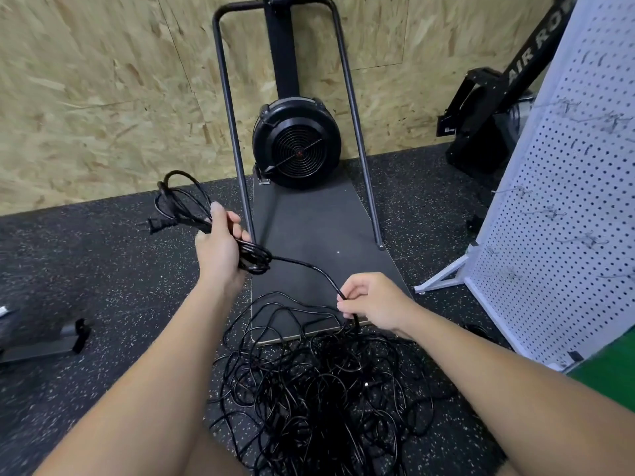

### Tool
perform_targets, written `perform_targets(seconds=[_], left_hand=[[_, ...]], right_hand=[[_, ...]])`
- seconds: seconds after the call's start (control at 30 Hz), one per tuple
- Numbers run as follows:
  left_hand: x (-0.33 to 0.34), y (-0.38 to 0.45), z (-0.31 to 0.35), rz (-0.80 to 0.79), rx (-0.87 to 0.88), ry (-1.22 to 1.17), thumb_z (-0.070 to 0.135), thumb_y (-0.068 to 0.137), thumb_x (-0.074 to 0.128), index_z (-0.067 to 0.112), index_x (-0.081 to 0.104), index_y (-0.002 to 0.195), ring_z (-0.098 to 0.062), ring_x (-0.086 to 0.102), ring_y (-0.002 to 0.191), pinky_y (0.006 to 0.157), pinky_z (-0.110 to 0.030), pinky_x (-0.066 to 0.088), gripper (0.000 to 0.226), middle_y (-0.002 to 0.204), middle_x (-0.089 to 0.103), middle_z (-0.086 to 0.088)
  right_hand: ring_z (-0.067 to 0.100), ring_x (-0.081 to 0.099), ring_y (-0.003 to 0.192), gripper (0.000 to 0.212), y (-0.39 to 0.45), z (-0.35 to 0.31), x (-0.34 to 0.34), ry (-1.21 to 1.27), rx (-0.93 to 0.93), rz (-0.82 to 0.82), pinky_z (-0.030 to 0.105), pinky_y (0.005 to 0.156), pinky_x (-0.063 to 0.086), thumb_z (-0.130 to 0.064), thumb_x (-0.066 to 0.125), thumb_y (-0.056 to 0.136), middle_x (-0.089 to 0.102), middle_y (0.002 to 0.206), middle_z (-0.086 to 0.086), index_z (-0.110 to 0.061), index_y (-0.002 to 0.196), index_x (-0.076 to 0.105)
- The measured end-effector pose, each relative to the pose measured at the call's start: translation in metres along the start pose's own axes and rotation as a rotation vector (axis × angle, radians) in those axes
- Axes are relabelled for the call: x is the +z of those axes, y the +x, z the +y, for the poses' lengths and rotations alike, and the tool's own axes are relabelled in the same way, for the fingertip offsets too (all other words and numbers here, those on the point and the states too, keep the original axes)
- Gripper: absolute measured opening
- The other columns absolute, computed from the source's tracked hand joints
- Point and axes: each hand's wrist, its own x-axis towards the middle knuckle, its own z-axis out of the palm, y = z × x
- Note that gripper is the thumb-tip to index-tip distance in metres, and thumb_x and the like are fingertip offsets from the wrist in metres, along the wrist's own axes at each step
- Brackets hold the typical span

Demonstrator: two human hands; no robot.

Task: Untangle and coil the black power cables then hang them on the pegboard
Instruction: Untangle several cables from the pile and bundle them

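Left hand: our left hand (220,249) is raised above the floor, its fingers curled round a partly coiled black power cable (185,204); loops stand out to the left of the fist and a smaller bunch shows at its right edge.
Plug: a two-pin plug (156,224) hangs from the loops, just left of the fist.
Right hand: our right hand (372,302) sits lower and to the right, thumb and fingers pinching the same cable where it rises from the pile.
Span between hands: we see one strand (309,267) running in a shallow curve from fist to pinch.
Cable pile: a dense tangle of black cables (319,383) lies on the speckled rubber floor (103,269), between our forearms, its far edge overlapping the near end of a dark platform (319,228).
Pegboard: a white pegboard (563,207) with wire hooks stands at the right, well apart from both hands.
Background: a black fan-wheel exercise machine (297,142) stands against a chipboard wall (103,97).
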Motion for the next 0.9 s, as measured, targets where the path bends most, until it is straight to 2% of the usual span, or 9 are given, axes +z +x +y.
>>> perform_targets(seconds=[0.2,0.37,0.53,0.6,0.67,0.73,0.8,0.87,0.9], left_hand=[[-0.013,0.005,-0.017,-0.094,0.114,0.432,0.043,0.112,0.061,0.013,0.070,0.086,-0.016,0.054,0.059,0.059,-0.030,0.046,0.041,0.068,0.061,-0.001],[0.006,-0.018,-0.028,-0.408,0.016,0.566,0.037,0.116,0.056,0.002,0.074,0.100,-0.015,0.062,0.063,0.063,-0.025,0.048,0.042,0.087,0.080,-0.009],[0.039,-0.075,-0.031,-0.691,-0.130,0.633,0.076,0.105,0.049,0.009,0.077,0.090,-0.021,0.061,0.071,0.068,-0.033,0.047,0.074,0.086,0.076,-0.013],[0.044,-0.086,-0.037,-0.783,-0.260,0.495,0.081,0.097,0.054,0.018,0.078,0.093,-0.020,0.060,0.068,0.065,-0.030,0.046,0.068,0.096,0.076,-0.017],[0.047,-0.091,-0.040,-0.884,-0.367,0.410,0.067,0.100,0.067,0.027,0.070,0.089,-0.019,0.058,0.069,0.059,-0.028,0.038,0.042,0.101,0.073,-0.017],[0.048,-0.093,-0.043,-0.964,-0.442,0.401,0.025,0.092,0.072,0.024,0.063,0.088,-0.023,0.063,0.077,0.062,-0.035,0.027,0.010,0.101,0.066,-0.017],[0.049,-0.092,-0.046,-0.960,-0.510,0.379,0.002,0.085,0.059,0.019,0.053,0.093,-0.031,0.074,0.087,0.064,-0.035,0.043,0.020,0.096,0.065,-0.015],[0.046,-0.087,-0.041,-0.927,-0.489,0.396,0.002,0.099,0.061,0.016,0.055,0.095,-0.032,0.077,0.088,0.069,-0.037,0.059,0.016,0.092,0.069,-0.013],[0.044,-0.084,-0.036,-0.936,-0.424,0.420,0.008,0.105,0.064,0.014,0.061,0.094,-0.029,0.074,0.081,0.066,-0.039,0.055,0.012,0.089,0.069,-0.013]], right_hand=[[0.004,0.062,0.070,0.010,-0.006,-0.030,-0.012,0.003,-0.200,0.124,0.022,0.071,0.053,-0.016,0.077,0.103,0.083,0.094,0.006,-0.011,0.096,0.083],[0.019,0.055,0.066,0.022,-0.018,-0.062,-0.027,-0.251,-0.344,0.015,0.036,0.066,0.045,-0.031,0.063,0.111,0.070,0.083,-0.002,-0.032,0.094,0.076],[0.016,0.059,0.067,0.021,-0.019,-0.073,-0.034,-0.217,-0.429,0.172,0.033,0.066,0.047,-0.030,0.066,0.109,0.070,0.075,-0.002,-0.032,0.093,0.080],[0.015,0.065,0.070,0.017,-0.017,-0.073,-0.039,-0.192,-0.442,0.265,0.035,0.069,0.052,-0.028,0.071,0.107,0.072,0.075,-0.005,-0.027,0.094,0.082],[0.014,0.069,0.073,0.012,-0.015,-0.072,-0.042,-0.191,-0.430,0.321,0.039,0.073,0.055,-0.031,0.080,0.100,0.076,0.076,-0.009,-0.026,0.090,0.084],[0.014,0.068,0.071,0.019,-0.014,-0.071,-0.042,-0.188,-0.405,0.418,0.040,0.070,0.057,-0.043,0.090,0.087,0.074,0.073,-0.009,-0.029,0.078,0.080],[0.013,0.061,0.064,0.039,-0.014,-0.069,-0.041,-0.267,-0.344,0.512,0.038,0.063,0.053,-0.057,0.092,0.077,0.067,0.065,-0.007,-0.026,0.068,0.070],[0.010,0.059,0.064,0.048,-0.013,-0.067,-0.039,-0.307,-0.243,0.489,0.038,0.066,0.053,-0.067,0.089,0.077,0.065,0.066,-0.005,-0.024,0.070,0.069],[0.010,0.063,0.067,0.047,-0.013,-0.066,-0.039,-0.260,-0.188,0.415,0.038,0.072,0.056,-0.068,0.086,0.081,0.070,0.070,-0.003,-0.024,0.075,0.073]])
